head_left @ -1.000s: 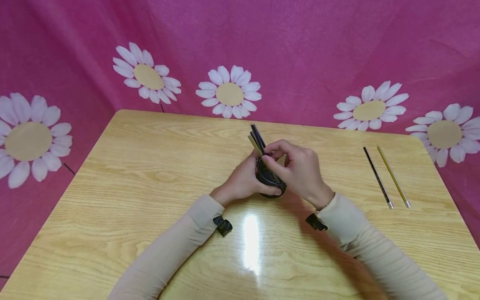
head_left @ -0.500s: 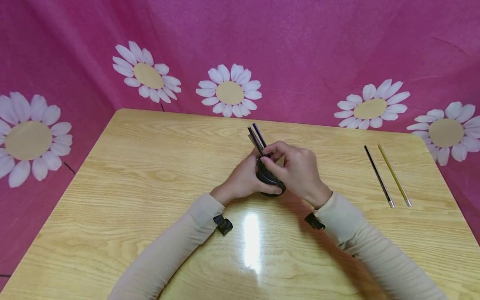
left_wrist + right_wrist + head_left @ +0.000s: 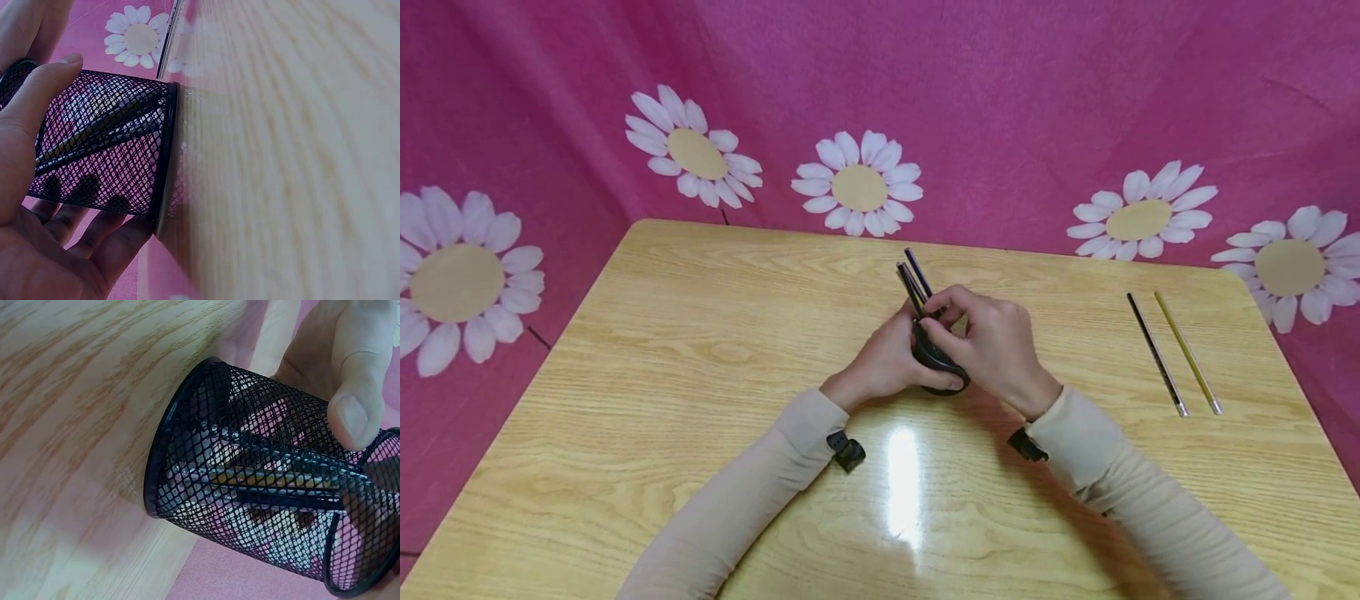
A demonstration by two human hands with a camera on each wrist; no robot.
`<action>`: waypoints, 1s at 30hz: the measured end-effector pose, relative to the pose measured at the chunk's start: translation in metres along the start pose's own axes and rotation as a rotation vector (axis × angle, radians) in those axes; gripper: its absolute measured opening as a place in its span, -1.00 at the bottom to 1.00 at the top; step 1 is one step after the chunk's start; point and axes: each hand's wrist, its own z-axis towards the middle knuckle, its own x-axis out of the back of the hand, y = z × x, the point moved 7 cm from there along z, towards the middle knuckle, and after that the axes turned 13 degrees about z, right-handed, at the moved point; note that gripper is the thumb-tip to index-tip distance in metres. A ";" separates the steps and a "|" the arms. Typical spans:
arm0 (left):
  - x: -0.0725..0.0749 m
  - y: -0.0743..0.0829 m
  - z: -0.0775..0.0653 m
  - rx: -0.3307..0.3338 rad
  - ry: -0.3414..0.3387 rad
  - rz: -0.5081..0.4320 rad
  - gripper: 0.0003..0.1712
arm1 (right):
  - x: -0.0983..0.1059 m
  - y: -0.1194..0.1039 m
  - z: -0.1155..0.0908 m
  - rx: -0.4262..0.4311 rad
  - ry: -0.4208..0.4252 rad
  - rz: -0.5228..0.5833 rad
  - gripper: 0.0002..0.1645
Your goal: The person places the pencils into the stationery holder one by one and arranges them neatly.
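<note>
My left hand (image 3: 883, 358) is wrapped round a black mesh pencil cup (image 3: 936, 358), its thumb lying across the near side. In the left wrist view the cup's base stands on the tabletop. Several pencils (image 3: 904, 279) lean up out of the cup toward the back left, one dark blue. Above the rim, my right hand (image 3: 996, 342) has its thumb and index finger together on a dark pencil among them; its exact hold is partly hidden. Through the mesh in the right wrist view, yellow and dark pencils (image 3: 275, 479) slant inside.
On the right of the wooden table (image 3: 737, 292) lie a black pencil (image 3: 1157, 357) and a yellow pencil (image 3: 1189, 354), side by side and apart. A pink cloth (image 3: 1000, 125) with white flowers hangs behind the table's back edge.
The pencil tops in the cup have spread: a dark one stands forward on the left and the dark blue one now shows separately. My right hand has shifted slightly left; the left hand stays put.
</note>
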 end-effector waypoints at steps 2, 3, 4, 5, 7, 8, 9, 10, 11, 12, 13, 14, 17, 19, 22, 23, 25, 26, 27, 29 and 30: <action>0.000 -0.001 0.000 0.004 0.000 -0.002 0.07 | 0.000 0.000 0.000 -0.002 -0.002 -0.002 -0.82; 0.000 -0.001 0.000 0.006 0.001 -0.003 0.07 | 0.000 0.000 0.000 -0.003 -0.003 -0.001 -0.82; 0.000 -0.001 0.000 0.007 0.001 -0.004 0.07 | 0.000 0.001 0.000 -0.004 -0.002 0.004 -0.82; 0.000 -0.001 0.000 0.007 0.002 -0.006 0.07 | 0.000 0.001 0.000 -0.008 0.000 0.012 -0.83; 0.000 -0.001 0.000 0.004 0.001 -0.013 0.08 | 0.003 0.002 -0.001 -0.018 0.010 0.036 -0.84; -0.001 -0.001 0.000 0.003 0.001 -0.016 0.09 | 0.004 0.002 -0.001 -0.021 0.015 0.054 -0.84; -0.001 0.000 0.000 0.002 0.001 -0.021 0.10 | 0.006 0.002 -0.001 -0.024 0.022 0.071 -0.85; -0.001 -0.001 0.000 0.002 -0.001 -0.026 0.12 | 0.009 0.002 -0.001 -0.027 0.031 0.088 -0.85; -0.001 0.000 0.000 0.000 -0.001 -0.030 0.14 | 0.012 0.003 -0.001 -0.030 0.041 0.105 -0.86; -0.001 -0.001 0.000 0.001 -0.002 -0.032 0.14 | 0.015 0.003 -0.001 -0.032 0.052 0.120 -0.86; -0.001 -0.001 0.000 0.000 -0.003 -0.034 0.15 | 0.019 0.004 -0.001 -0.033 0.062 0.129 -0.86; -0.001 -0.001 0.000 -0.002 -0.004 -0.034 0.16 | 0.022 0.004 -0.001 -0.033 0.073 0.132 -0.86; 0.000 -0.001 0.000 -0.010 -0.004 -0.022 0.17 | 0.034 0.008 -0.002 -0.037 0.111 0.122 -0.86; 0.000 -0.001 0.000 -0.008 -0.006 -0.016 0.18 | 0.041 0.010 -0.003 -0.039 0.131 0.104 -0.87; 0.000 -0.002 0.000 0.014 -0.007 -0.011 0.20 | 0.050 0.014 -0.005 -0.041 0.150 0.090 -0.89; 0.000 -0.003 -0.001 0.020 -0.007 -0.013 0.21 | 0.053 0.016 -0.006 -0.041 0.154 0.087 -0.89; 0.000 -0.003 -0.001 0.036 -0.006 -0.014 0.21 | 0.058 0.019 -0.008 -0.044 0.162 0.075 -0.89; 0.000 -0.003 -0.001 0.038 -0.006 -0.017 0.21 | 0.061 0.021 -0.009 -0.045 0.165 0.067 -0.89; 0.000 -0.004 -0.001 0.042 -0.005 -0.018 0.20 | 0.063 0.023 -0.011 -0.048 0.170 0.058 -0.89; -0.001 -0.004 0.000 0.047 -0.003 -0.020 0.19 | 0.069 0.027 -0.014 -0.062 0.178 0.041 -0.88; -0.001 -0.003 0.000 0.050 -0.003 -0.020 0.19 | 0.072 0.030 -0.016 -0.070 0.182 0.030 -0.88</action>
